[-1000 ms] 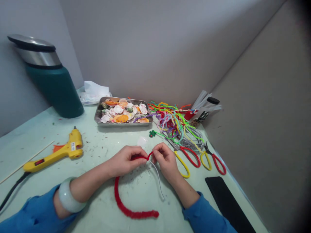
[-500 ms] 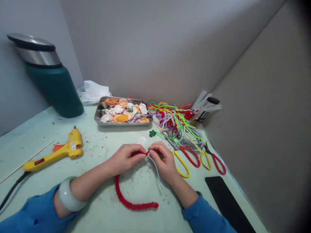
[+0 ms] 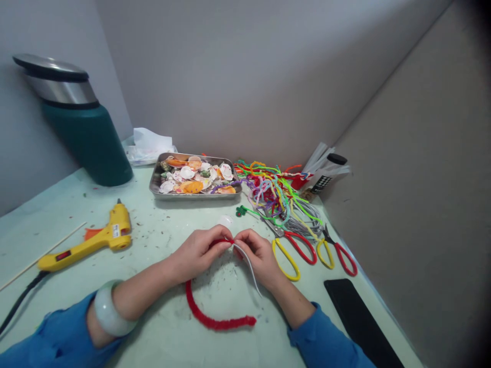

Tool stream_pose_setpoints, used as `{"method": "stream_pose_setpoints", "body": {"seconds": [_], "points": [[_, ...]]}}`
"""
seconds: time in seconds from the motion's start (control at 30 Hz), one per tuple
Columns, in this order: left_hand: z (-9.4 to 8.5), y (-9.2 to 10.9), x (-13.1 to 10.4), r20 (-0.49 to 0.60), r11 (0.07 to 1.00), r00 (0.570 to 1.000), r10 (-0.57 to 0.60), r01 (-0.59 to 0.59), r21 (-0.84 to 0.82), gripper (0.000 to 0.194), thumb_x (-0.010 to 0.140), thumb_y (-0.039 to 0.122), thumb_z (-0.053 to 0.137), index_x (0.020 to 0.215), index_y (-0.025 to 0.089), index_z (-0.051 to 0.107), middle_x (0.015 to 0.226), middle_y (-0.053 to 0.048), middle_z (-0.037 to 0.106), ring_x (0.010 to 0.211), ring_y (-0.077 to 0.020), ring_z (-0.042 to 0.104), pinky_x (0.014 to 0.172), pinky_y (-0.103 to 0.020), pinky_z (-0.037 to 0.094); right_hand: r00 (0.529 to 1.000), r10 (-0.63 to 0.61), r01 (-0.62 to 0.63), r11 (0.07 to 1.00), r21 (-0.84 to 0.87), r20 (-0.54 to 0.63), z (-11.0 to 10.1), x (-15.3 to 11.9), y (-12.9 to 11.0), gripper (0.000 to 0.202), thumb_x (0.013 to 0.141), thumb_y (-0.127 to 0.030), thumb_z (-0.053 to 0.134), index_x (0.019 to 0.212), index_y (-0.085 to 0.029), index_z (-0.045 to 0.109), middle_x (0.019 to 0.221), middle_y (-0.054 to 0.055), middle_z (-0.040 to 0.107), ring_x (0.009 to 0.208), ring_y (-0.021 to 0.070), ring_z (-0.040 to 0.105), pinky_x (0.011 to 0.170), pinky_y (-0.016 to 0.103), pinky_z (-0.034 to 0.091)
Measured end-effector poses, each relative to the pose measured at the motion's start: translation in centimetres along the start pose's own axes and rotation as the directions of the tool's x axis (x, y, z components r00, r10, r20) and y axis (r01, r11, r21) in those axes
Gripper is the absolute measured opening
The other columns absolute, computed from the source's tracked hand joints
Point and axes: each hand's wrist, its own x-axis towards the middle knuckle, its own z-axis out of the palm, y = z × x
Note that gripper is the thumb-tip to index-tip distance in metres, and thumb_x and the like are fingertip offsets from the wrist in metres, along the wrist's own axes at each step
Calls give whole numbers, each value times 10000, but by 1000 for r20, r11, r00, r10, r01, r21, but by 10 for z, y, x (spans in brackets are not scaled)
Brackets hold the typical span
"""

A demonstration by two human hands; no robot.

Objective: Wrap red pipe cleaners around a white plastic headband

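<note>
My left hand [image 3: 201, 250] pinches a fuzzy red pipe cleaner [image 3: 209, 321] between thumb and forefinger. Its long tail drops below the palm and curves to the right over the table. Fingertip to fingertip with it, my right hand [image 3: 259, 255] is closed at the spot where the red pipe cleaner meets a thin white wire [image 3: 251, 268]. The wire's free end hangs down to the right in a slight bend. How the two are joined is hidden by my fingertips. Just beyond my hands lies a small clear disc [image 3: 226, 221].
A yellow glue gun [image 3: 90, 243] and a thin stick [image 3: 65, 237] lie left, before a teal bottle [image 3: 86, 138]. Behind are a metal tray [image 3: 195, 198] of shells and tangled pipe cleaners [image 3: 274, 191]. Red-and-yellow scissors [image 3: 301, 248], smaller scissors [image 3: 339, 250] and a black strip [image 3: 355, 317] lie right.
Both hands have shifted very slightly. The red tail has swung a little to the right, and the white wire's free end has moved slightly rightward.
</note>
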Motion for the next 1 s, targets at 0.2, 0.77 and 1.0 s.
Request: {"method": "stream_pose_setpoints", "body": {"seconds": [0.2, 0.77, 1.0], "points": [[0, -1, -1, 2, 996, 997, 82, -82, -21, 189, 900, 261, 414, 945, 192, 585, 854, -5, 633, 727, -113, 552, 700, -206, 401, 999, 13, -15, 998, 54, 50, 1, -1, 2, 172, 875, -338, 526, 820, -179, 563, 649, -18, 544, 566, 96, 478, 541, 212, 397], [0, -5, 2, 4, 980, 993, -118, 117, -159, 223, 875, 324, 421, 882, 172, 585, 644, 27, 534, 625, -123, 493, 605, -220, 380, 991, -117, 124, 986, -112, 70, -2, 3, -6, 194, 872, -335, 539, 825, -186, 654, 737, 18, 598, 678, 136, 538, 634, 242, 412], [1, -9, 5, 33, 921, 972, -232, 230, -313, 227, 856, 354, 447, 843, 158, 560, 579, 49, 477, 513, -90, 401, 488, -197, 321, 973, -205, 218, 968, -126, 108, -3, 4, -7, 189, 891, -285, 509, 900, -196, 675, 798, 43, 614, 748, 154, 569, 695, 270, 437]]}}
